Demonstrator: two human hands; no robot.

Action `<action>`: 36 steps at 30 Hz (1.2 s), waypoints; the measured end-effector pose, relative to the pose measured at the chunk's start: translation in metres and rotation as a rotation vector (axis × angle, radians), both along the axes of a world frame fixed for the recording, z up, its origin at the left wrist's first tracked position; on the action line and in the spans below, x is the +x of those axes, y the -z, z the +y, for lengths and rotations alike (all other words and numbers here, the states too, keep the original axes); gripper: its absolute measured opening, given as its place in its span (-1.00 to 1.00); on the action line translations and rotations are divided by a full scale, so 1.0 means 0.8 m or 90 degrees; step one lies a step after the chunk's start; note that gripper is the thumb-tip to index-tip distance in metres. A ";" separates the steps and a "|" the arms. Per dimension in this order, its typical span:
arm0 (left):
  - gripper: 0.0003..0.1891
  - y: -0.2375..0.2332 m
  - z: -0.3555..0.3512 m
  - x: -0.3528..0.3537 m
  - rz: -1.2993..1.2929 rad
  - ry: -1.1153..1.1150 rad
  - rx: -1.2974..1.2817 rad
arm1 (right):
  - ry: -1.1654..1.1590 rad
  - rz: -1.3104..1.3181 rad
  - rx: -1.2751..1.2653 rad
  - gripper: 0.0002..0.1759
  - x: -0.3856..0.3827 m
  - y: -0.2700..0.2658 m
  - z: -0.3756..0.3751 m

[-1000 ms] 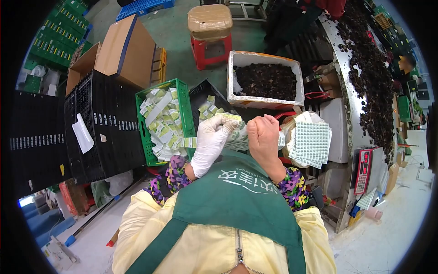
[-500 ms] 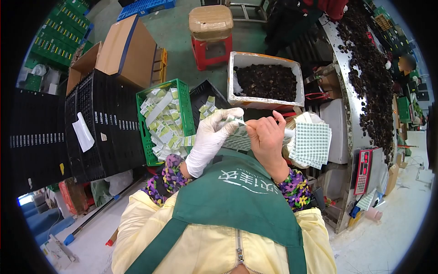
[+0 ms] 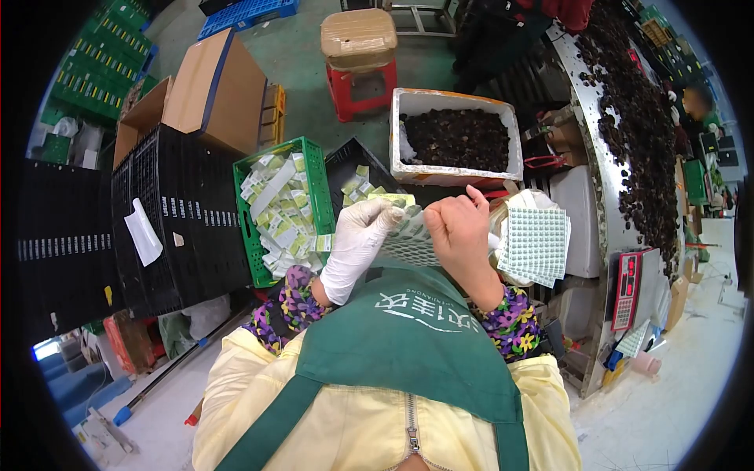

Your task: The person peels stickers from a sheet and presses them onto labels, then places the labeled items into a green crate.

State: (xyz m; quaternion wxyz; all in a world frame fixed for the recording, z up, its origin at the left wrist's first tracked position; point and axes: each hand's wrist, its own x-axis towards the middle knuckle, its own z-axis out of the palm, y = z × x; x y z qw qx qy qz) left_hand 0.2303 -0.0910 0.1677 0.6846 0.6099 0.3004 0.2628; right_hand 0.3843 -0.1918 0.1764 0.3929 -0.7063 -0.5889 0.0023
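My left hand point(image 3: 355, 243), in a white glove, pinches a small green-and-white card point(image 3: 394, 199) in front of the apron. Close on its right is my bare right hand point(image 3: 462, 239), with curled fingers; whatever its fingertips hold is hidden. A sheet of small round stickers point(image 3: 412, 250) lies beneath the two hands, partly covered by them. More sticker sheets point(image 3: 536, 245) are fanned out to the right of my right hand. On the left, a green crate point(image 3: 318, 177) is heaped with similar green-and-white cards point(image 3: 284, 216).
A black tray point(image 3: 343, 163) with several cards adjoins the crate. Ahead stands a white foam box point(image 3: 398, 141) of dark pieces. Black crates point(image 3: 184, 228) and a cardboard box point(image 3: 212, 90) stand left. A metal table point(image 3: 585, 125) with dark pieces and a red scale point(image 3: 626, 292) are right.
The card in my left hand has turned so its yellow-green face shows more. My right hand has rotated, its back turned upward, and its fingertips have drawn away from the card.
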 end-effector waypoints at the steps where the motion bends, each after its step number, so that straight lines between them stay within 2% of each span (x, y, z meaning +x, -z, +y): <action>1: -0.76 -0.001 -0.001 -0.001 0.032 0.012 0.004 | 0.007 -0.003 -0.014 -0.89 0.003 -0.002 0.002; 3: -0.80 0.000 -0.001 0.001 0.070 0.024 0.036 | 0.007 -0.012 0.018 -0.88 0.005 -0.017 0.008; 5: -0.80 -0.003 -0.002 0.001 0.088 0.029 0.052 | -0.035 -0.039 0.059 -0.71 0.006 -0.033 0.013; 8: -0.80 -0.001 -0.006 0.001 0.092 0.034 0.086 | -0.067 -0.109 0.028 -0.74 0.003 -0.043 0.016; 13: -0.79 0.001 -0.005 -0.004 0.090 0.041 0.091 | -0.105 -0.081 0.037 -0.77 0.009 -0.025 0.019; 15: -0.79 0.006 0.003 -0.006 0.144 0.041 -0.072 | -0.101 -0.065 0.051 -0.78 0.009 -0.024 0.016; 17: -0.78 0.020 0.012 -0.008 0.120 0.024 -0.123 | -0.184 0.102 0.052 -0.84 0.005 -0.026 0.010; 18: -0.77 0.020 0.015 -0.008 0.096 0.013 -0.174 | -0.186 0.103 0.052 -0.84 0.005 -0.033 0.009; 19: -0.80 0.014 0.011 -0.008 0.119 -0.003 -0.096 | -0.124 0.385 -0.012 -0.88 0.005 -0.044 0.007; 20: -0.80 0.012 0.007 -0.010 0.119 0.000 -0.097 | -0.053 0.665 -0.077 -0.89 0.007 -0.050 0.003; 22: -0.85 0.010 -0.001 -0.012 0.068 0.037 0.215 | -0.087 0.980 -0.075 -0.88 0.032 -0.042 0.012; 24: -0.88 0.007 -0.002 -0.010 0.062 0.052 0.271 | -0.119 0.985 -0.162 -0.87 0.027 -0.048 0.020; 25: -0.88 0.002 -0.003 -0.008 0.049 0.084 0.347 | -0.189 1.014 -0.197 -0.89 0.025 -0.053 0.021; 26: -0.88 -0.002 -0.004 -0.007 0.035 0.115 0.423 | -0.187 1.015 -0.195 -0.89 0.022 -0.054 0.025; 28: -0.89 -0.003 -0.007 -0.003 0.014 0.122 0.402 | -0.201 0.842 -0.193 -0.90 0.019 -0.053 0.037; 30: -0.91 0.000 -0.004 -0.006 0.070 0.210 0.417 | -0.133 0.880 -0.119 -0.91 0.026 -0.063 0.052; 32: -0.92 0.014 -0.008 -0.009 0.078 0.208 0.436 | -0.119 0.933 -0.009 -0.91 0.042 -0.056 0.072; 36: -0.89 0.012 -0.018 -0.014 0.112 0.305 0.330 | -0.113 0.966 0.064 -0.86 0.066 -0.043 0.090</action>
